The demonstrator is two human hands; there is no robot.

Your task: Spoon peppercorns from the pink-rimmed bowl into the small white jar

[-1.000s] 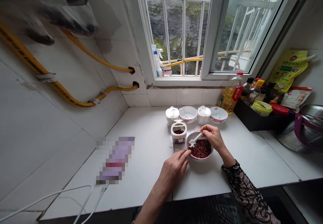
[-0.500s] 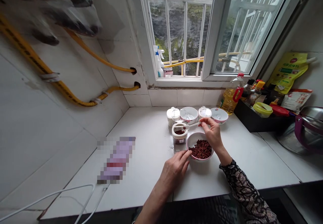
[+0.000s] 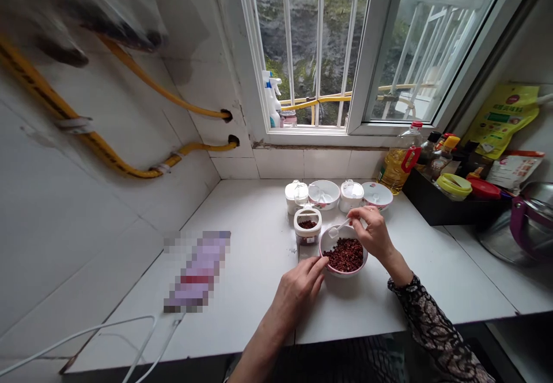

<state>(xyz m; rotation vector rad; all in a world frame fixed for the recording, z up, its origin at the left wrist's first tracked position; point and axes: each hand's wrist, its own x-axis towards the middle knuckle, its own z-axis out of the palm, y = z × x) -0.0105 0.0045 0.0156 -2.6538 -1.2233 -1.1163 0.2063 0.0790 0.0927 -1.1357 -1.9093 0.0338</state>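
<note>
My right hand pinches the handle of a small white spoon, its head over the back left of a white bowl with a pinkish rim. Dark red dried peppercorns lie heaped in the bowl. My left hand grips the bowl's left rim between fingers and thumb; the thumb is partly hidden. Just behind and left of the bowl stands a seasoning jar, lid up, holding similar peppercorns. The spoon looks empty.
Behind stand a lidded white jar, a white bowl, another white jar and a second bowl. An oil bottle and a black box of condiments are at right. A blurred purple object lies left.
My right hand has drawn the spoon back from the open jar, rightward and toward me, to over the bowl. The left hand stays on the rim.
</note>
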